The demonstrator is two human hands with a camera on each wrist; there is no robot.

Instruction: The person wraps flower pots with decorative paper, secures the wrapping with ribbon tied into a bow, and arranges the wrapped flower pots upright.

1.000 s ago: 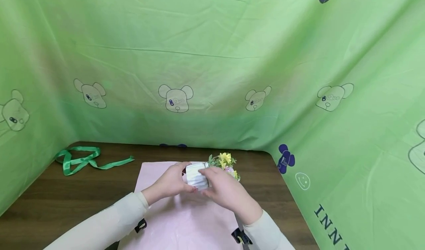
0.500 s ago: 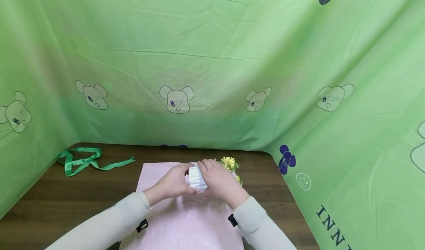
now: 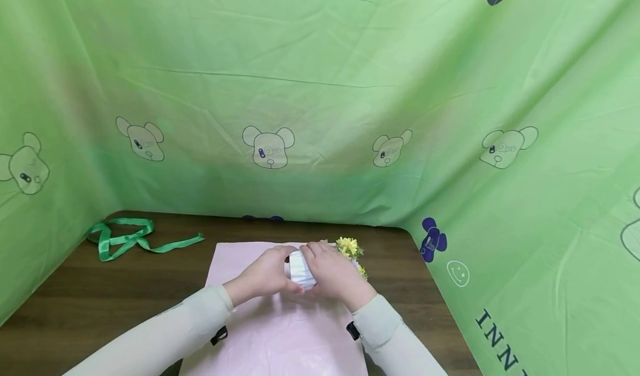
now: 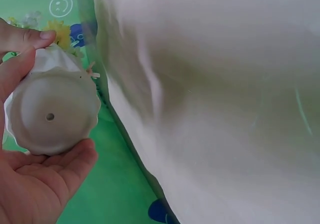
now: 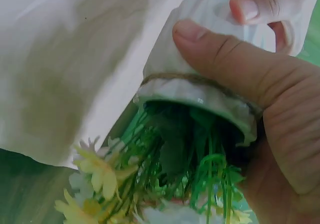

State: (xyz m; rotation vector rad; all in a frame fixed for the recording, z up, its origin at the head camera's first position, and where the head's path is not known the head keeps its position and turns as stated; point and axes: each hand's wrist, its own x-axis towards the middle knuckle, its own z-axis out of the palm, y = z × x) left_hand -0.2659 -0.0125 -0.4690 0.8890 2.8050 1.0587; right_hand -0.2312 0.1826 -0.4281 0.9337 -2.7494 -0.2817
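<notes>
A white ribbed flower pot [image 3: 301, 270] lies tipped sideways between both hands, raised over a pink sheet [image 3: 280, 337]. Yellow, white and pale flowers [image 3: 348, 246] with green stems fill its mouth, which faces right. My left hand [image 3: 267, 276] holds the pot near its base with thumb and fingers spread around it. The flat base [image 4: 55, 104], with a small round hole, shows in the left wrist view. My right hand [image 3: 334, 273] grips the body near the mouth, thumb across the ribs. Thin brown twine [image 5: 175, 77] circles the pot below the rim. Some flowers are hidden behind the right hand.
A loose green ribbon [image 3: 135, 240] lies at the back left of the dark wooden table [image 3: 115, 309]. Green printed cloth [image 3: 320, 104] hangs around the back and both sides. Black straps [image 3: 218, 335] show at the wrists.
The right hand, at first touching the pot with its fingers, has moved up around it and covers more of the pot and flowers. The pot and both hands have shifted slightly right.
</notes>
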